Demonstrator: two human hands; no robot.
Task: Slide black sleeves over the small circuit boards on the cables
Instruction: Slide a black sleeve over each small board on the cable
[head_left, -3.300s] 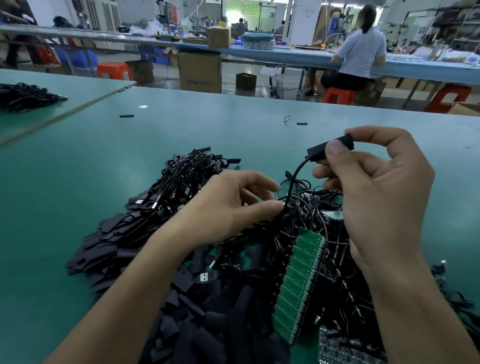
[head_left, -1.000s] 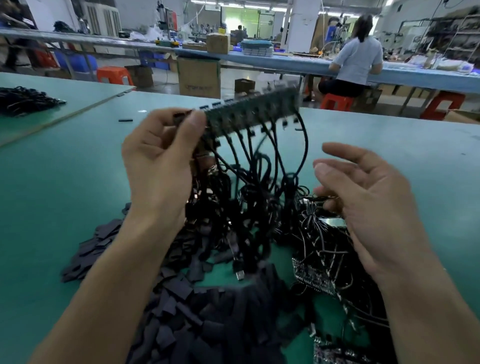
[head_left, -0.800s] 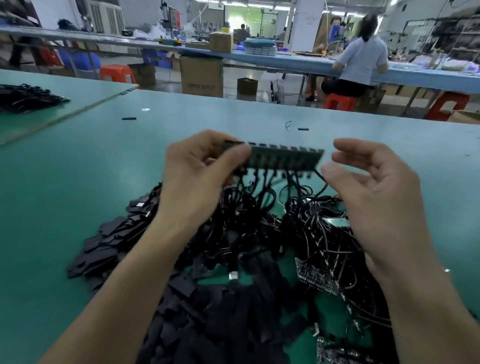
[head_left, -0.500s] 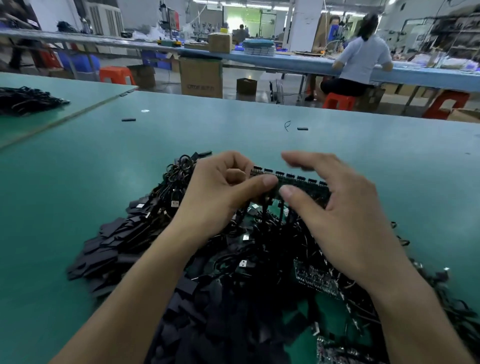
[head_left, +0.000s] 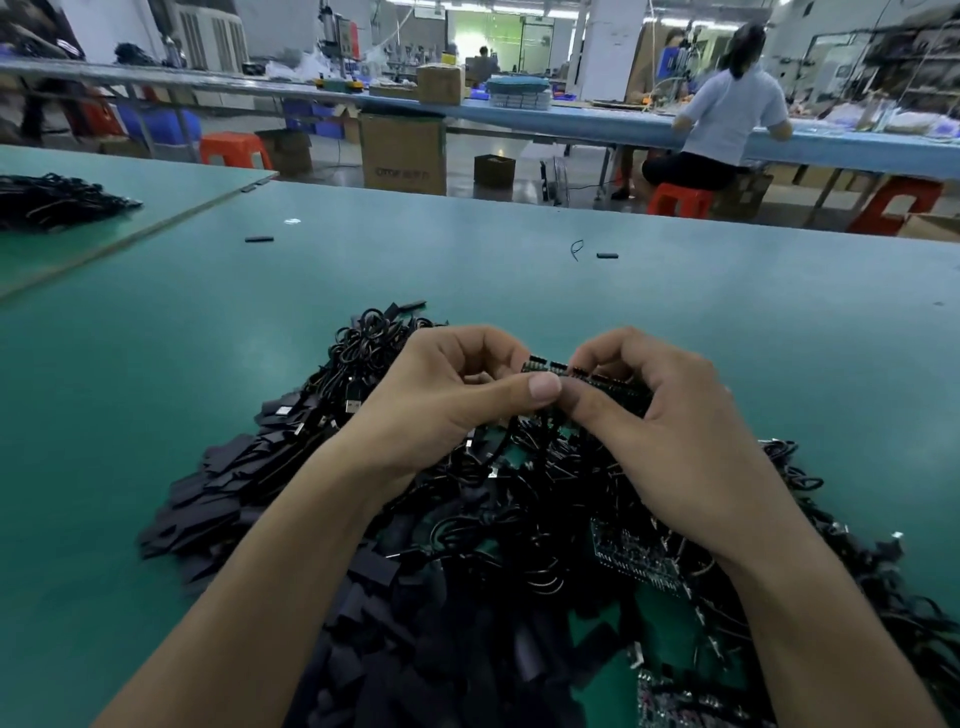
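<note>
Both hands (head_left: 545, 415) grip the board strip (head_left: 556, 368) between them.

Only the far edge of the strip of circuit boards (head_left: 550, 366) shows. The rest is hidden behind the left hand (head_left: 441, 410) and the right hand (head_left: 670, 436), whose curled fingers pinch it. Near them, the pile of black sleeves (head_left: 415, 649) and a blurred second board (head_left: 691, 709) run off the near edge. A cable bundle (head_left: 47, 200) is cut off at far left. Two small dark pieces (head_left: 258, 239) far across the table (head_left: 156, 364) are too small to identify.
</note>
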